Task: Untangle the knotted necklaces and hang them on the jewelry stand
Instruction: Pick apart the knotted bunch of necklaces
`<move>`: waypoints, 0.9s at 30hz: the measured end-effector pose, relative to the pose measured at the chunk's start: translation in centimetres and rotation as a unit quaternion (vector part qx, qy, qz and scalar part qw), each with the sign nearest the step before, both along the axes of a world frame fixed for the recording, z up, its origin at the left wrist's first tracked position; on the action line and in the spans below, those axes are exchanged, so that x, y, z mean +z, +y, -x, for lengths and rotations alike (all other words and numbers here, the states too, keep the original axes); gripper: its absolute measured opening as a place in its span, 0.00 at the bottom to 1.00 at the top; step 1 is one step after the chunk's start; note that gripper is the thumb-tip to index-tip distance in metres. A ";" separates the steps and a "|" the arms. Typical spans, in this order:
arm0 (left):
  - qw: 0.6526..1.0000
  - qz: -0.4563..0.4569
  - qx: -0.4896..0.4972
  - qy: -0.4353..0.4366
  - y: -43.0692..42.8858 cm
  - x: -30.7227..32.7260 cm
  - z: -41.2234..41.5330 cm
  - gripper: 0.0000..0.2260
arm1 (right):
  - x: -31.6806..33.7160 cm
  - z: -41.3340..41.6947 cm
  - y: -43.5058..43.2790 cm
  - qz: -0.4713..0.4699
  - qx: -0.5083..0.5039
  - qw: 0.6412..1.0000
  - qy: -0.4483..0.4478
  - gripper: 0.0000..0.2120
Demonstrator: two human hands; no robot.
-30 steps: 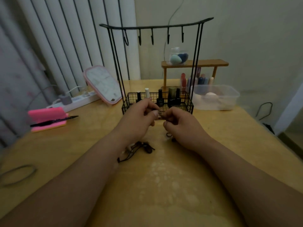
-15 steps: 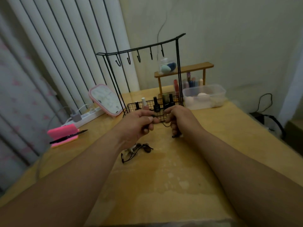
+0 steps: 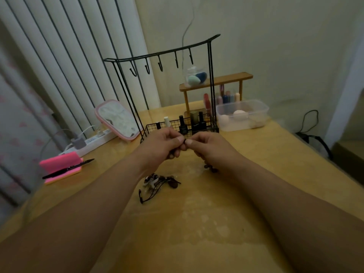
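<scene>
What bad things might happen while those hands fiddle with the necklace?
The left hand and right hand pinch the cord necklace close together; a hard tug might tighten any knot or snap it. Its loose end hangs near the tangled pile and may catch there. Reaching for the jewelry stand could tip the nail polish bottles in its basket.

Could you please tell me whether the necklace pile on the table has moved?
No. The necklace pile sits where it did, just in front of the basket of the jewelry stand.

Five hooks (image 3: 160, 66) are counted on one jewelry stand (image 3: 167, 53); two makeup sponges (image 3: 193, 80) are seen in one jar (image 3: 189, 71); one mirror (image 3: 118, 119) is shown.
</scene>
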State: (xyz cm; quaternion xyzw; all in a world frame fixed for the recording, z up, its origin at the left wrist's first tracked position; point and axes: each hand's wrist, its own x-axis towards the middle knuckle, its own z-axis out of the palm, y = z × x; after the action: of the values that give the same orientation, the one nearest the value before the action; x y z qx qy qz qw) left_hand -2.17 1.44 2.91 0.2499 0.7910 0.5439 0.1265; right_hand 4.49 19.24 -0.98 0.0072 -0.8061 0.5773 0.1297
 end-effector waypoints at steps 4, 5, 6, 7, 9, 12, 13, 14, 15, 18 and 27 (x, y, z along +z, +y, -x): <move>0.999 0.007 -0.014 0.046 0.4 -0.6 0.1 0.05 | 0.1 0.1 0.2 0.015 -0.050 0.998 0.025 0.07; 0.998 -0.001 -0.011 0.055 0.6 -0.9 0.2 0.05 | 0.2 0.2 0.2 0.009 -0.063 0.998 0.029 0.06; 0.998 -0.008 -0.008 0.063 0.8 -1.2 0.3 0.06 | 0.1 0.2 0.3 -0.003 -0.077 0.997 0.033 0.06; 0.997 -0.014 -0.004 0.072 1.0 -1.5 0.3 0.07 | -0.1 0.2 0.4 -0.014 -0.086 0.996 0.035 0.05; 0.995 -0.022 0.001 0.094 1.2 -2.2 0.2 0.08 | -0.6 0.2 0.6 -0.014 -0.081 0.996 0.030 0.04; 0.990 0.000 0.001 0.143 0.7 -2.9 0.6 0.08 | 0.0 0.7 0.4 -0.031 -0.043 0.999 0.010 0.05; 0.987 0.008 0.003 0.161 0.3 -2.9 1.0 0.09 | 0.5 1.1 0.4 -0.044 -0.038 0.998 0.005 0.05; 0.985 0.009 0.008 0.170 -0.1 -2.8 1.5 0.08 | 0.9 1.5 0.5 -0.055 -0.038 0.998 -0.001 0.06; 0.986 -0.001 0.013 0.167 -0.5 -2.7 1.9 0.08 | 1.2 1.8 0.5 -0.063 -0.041 0.997 -0.008 0.06; 0.992 -0.037 0.014 0.117 -1.6 -2.8 2.4 0.08 | 1.1 2.3 0.5 -0.050 -0.051 0.997 -0.014 0.06; 0.990 -0.141 -0.020 -0.003 -1.6 -3.0 2.5 0.10 | 1.9 1.7 0.6 -0.033 0.028 0.999 -0.010 0.08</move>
State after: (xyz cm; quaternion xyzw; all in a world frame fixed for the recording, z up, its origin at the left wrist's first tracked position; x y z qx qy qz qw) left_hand -4.65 -0.21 -0.12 0.2793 0.7011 0.6480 0.1028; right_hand 2.77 19.86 0.88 0.0282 -0.8257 0.5535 0.1052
